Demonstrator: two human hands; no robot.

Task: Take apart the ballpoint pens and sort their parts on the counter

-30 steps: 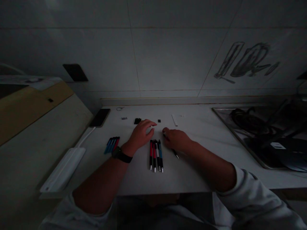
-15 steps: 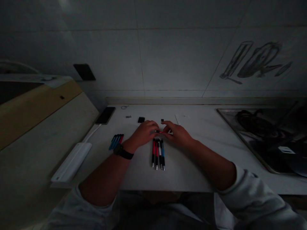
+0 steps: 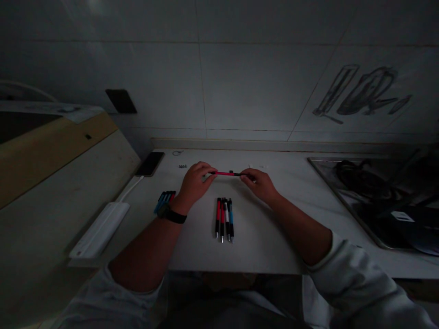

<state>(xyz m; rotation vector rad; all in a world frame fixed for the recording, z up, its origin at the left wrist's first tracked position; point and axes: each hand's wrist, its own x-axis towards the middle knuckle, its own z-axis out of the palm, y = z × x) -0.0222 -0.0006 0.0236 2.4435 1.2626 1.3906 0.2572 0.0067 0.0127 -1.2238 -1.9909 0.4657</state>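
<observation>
A: What has been moved since the earlier frame?

B: The slim red-and-black pen [image 3: 224, 173] has been swung level and carried a little toward the far side, and the two hands have been drawn apart along it.

A: How is it being held?

B: Its left end is pinched between the thumb and fingertips of the left hand [image 3: 197, 182]; its right end is gripped by the thumb and curled fingers of the right hand [image 3: 260, 185]. The red middle is left exposed between them. The tip is hidden, and whether the worktop is touched by the pen cannot be told.

A: What is laid out nearby?

B: On the near side of the hands, a side-by-side row of four slim pens [image 3: 222, 224], two red-and-black, one white-and-black and one blue-and-black, is set on the smooth white worktop [image 3: 264, 249], silvery tips pointed near.

A: And to the left?

B: A small cluster of blue and red pen parts with black ends [image 3: 165, 201] is placed beside the wrist, which is circled by a black-strapped watch [image 3: 174, 214]. Farther away, small silvery coiled pieces [image 3: 183, 166] are lined up.
</observation>
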